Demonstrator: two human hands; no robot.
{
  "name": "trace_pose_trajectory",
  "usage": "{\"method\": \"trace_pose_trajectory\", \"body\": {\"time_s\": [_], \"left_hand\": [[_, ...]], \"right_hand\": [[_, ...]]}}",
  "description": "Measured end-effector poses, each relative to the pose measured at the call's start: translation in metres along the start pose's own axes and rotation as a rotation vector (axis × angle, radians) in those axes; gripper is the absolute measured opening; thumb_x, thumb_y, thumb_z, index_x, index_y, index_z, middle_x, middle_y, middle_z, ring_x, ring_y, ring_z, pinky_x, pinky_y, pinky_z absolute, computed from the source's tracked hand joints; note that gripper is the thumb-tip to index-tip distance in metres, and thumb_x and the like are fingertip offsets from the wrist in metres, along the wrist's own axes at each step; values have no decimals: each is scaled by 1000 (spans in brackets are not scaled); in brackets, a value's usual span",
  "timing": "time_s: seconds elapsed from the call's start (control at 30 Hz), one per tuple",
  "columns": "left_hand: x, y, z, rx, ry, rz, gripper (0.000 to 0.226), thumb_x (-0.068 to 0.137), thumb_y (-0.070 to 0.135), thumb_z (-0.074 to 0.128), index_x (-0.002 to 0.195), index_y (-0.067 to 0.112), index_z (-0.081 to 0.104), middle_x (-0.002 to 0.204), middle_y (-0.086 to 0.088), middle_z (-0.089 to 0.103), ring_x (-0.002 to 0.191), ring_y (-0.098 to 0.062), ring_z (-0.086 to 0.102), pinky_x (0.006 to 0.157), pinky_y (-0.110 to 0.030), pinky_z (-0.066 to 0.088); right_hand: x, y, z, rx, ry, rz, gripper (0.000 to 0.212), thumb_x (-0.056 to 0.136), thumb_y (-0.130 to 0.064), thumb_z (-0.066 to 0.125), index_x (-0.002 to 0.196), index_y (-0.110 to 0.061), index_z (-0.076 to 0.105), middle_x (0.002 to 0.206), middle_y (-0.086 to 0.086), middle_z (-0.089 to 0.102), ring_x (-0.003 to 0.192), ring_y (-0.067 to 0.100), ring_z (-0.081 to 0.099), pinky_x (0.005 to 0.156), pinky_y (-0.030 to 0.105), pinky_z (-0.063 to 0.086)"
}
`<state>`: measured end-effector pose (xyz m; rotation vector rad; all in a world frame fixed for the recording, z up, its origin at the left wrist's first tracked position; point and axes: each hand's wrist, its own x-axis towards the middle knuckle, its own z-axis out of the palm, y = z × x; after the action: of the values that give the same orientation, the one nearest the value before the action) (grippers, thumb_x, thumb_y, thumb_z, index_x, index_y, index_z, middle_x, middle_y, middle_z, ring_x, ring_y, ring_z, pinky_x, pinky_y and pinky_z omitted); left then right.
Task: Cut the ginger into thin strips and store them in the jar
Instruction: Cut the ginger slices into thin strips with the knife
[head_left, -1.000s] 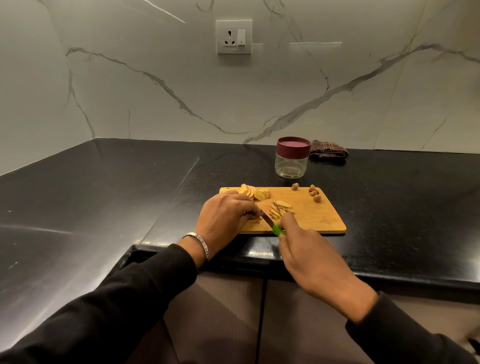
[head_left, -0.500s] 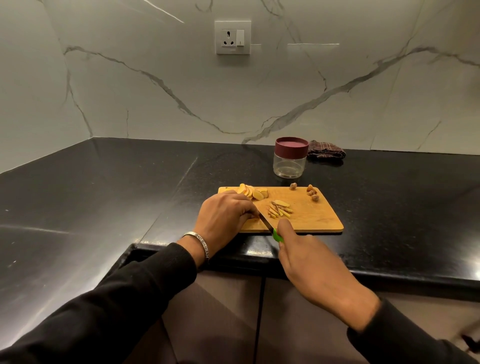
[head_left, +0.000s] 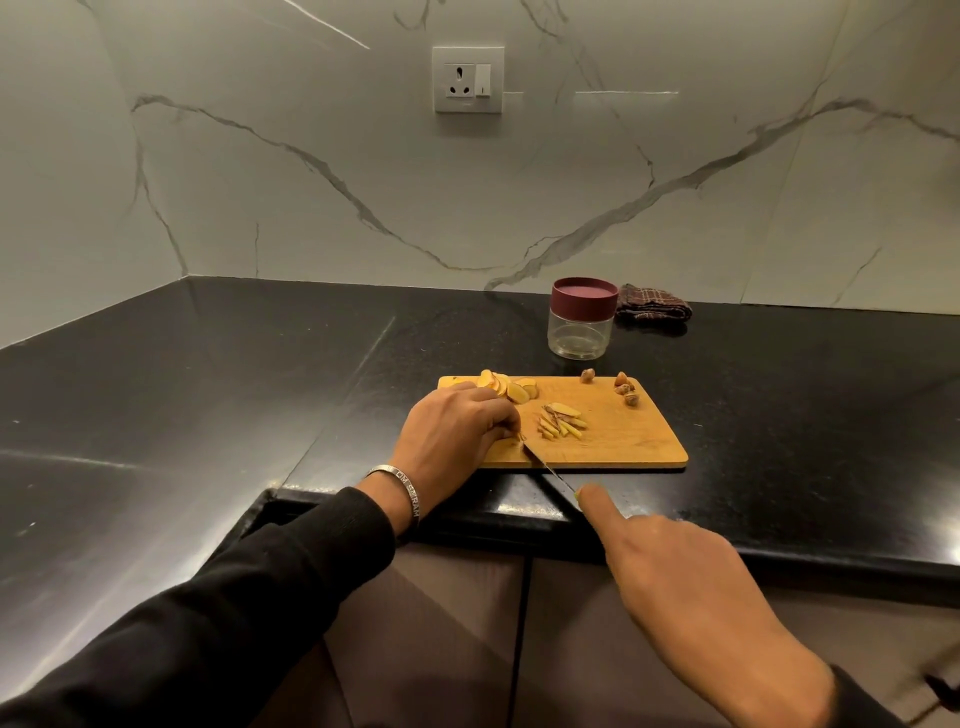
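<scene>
— While the left hand (head_left: 457, 423) curls down on the wooden board (head_left: 623, 441), what is its grip on?
— Its fingers are bent over a small bit of ginger (head_left: 511, 439) at the near left of the board. The bit is mostly hidden under the fingertips.
— And the right hand (head_left: 691, 577)?
— Its grip is closed round a knife (head_left: 545, 467). The pointing finger lies straight along the top. Only a tiny bit of green handle shows. The thin blade reaches up to the left fingertips, and its tip is on the board just beside them.
— Where is the rest of the ginger?
— Round slices (head_left: 506, 387) lie in a row at the far left edge of the board. Thin strips (head_left: 561, 421) sit in a little heap near the middle. Some brown bits (head_left: 623, 389) lie at the far right corner.
— And the jar (head_left: 581, 327)?
— It stands on the black surface (head_left: 260, 389) behind the board, with its dark red lid on. The see-through part looks empty. A checked cloth (head_left: 652, 306) lies just beside it, by the wall.
</scene>
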<state>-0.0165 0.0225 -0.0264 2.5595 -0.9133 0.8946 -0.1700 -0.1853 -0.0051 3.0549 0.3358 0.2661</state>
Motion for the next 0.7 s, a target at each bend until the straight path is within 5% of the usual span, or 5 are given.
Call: {"method": "trace_pose_trajectory", "body": {"time_s": [0.43, 0.7], "left_hand": [[1, -3, 5, -70, -60, 32, 29, 95, 19, 66, 122, 30, 71, 114, 5, 69, 99, -16, 61, 76, -31, 54], [-1, 2, -2, -118, 34, -29, 33, 92, 15, 69, 123, 27, 68, 101, 7, 74, 88, -13, 64, 66, -30, 55]], "right_hand": [[3, 0, 8, 52, 21, 26, 39, 105, -22, 31, 138, -34, 15, 79, -4, 47, 60, 19, 37, 49, 34, 20], [6, -9, 7, 158, 142, 46, 35, 106, -37, 23, 141, -32, 17, 65, -5, 43, 49, 13, 33, 44, 30, 17]]}}
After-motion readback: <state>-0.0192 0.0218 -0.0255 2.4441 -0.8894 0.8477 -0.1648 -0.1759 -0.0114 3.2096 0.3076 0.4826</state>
